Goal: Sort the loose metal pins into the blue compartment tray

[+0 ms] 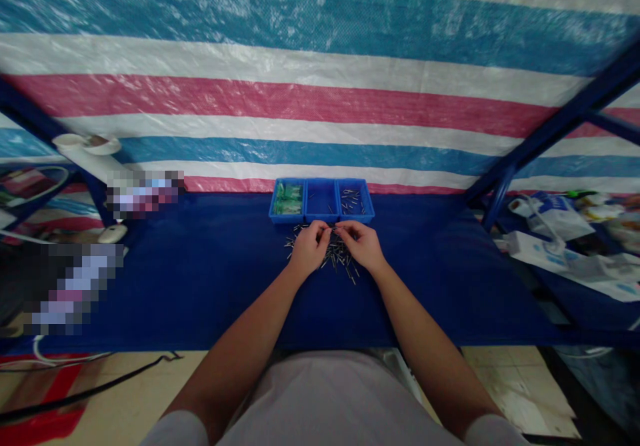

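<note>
1. Metal rods (340,257), short and slim, lie in a loose pile on the blue tabletop (220,279), beneath and between the hands. I take the pile as the clock's centre, twelve pointing away from the person.

2. At ten o'clock, the left hand (309,247) has its fingers curled, thumb and forefinger pinched together. At two, the right hand (367,246) mirrors it. Between the fingertips they seem to pinch one thin piece, too small for me to identify.

3. Three blue bins stand side by side: the left bin (287,219) at eleven, with green packets (290,201); the middle bin (319,191) near twelve, with a few slim pieces; the right bin (353,183) near one, with more.

4. Trouble, I'd judge, would come from a loose pinch: the thin piece could slip and vanish among its lookalikes. A wrist dragged low could scatter the pile.

5. Rods point every way; one on the near edge runs roughly eleven to five. The pinched piece seems to lie nine to three; I cannot tell its ends apart.
</note>
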### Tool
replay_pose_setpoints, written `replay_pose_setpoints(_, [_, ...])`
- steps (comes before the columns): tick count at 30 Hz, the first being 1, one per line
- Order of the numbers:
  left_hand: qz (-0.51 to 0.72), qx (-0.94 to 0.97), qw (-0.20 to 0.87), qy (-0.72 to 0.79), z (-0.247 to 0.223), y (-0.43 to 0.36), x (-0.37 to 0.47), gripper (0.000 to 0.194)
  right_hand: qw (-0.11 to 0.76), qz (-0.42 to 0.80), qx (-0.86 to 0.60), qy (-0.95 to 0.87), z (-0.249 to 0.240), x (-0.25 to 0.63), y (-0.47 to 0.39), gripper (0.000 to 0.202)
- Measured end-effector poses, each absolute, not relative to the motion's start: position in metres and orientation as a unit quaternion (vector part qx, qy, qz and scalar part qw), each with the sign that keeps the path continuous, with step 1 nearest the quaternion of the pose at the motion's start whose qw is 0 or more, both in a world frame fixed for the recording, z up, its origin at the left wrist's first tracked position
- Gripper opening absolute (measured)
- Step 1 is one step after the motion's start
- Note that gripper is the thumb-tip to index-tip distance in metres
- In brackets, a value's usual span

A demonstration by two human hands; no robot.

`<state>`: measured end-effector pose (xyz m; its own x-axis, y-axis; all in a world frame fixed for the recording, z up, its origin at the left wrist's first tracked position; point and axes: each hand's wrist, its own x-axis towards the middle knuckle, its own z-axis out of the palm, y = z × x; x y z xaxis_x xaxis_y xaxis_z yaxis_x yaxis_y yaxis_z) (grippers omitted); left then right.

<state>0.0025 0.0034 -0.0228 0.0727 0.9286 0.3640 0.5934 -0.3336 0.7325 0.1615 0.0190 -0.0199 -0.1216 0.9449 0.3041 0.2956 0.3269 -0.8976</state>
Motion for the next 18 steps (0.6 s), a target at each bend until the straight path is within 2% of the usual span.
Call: replay_pose_setpoints(18, [0.413, 0.705, 0.202, 0.54, -0.0229, 0.0031, 0.0019, 0.02, 0.469, 0.339, -0.469, -0.667, -0.0198, 0.162, 0.0187, 0.022])
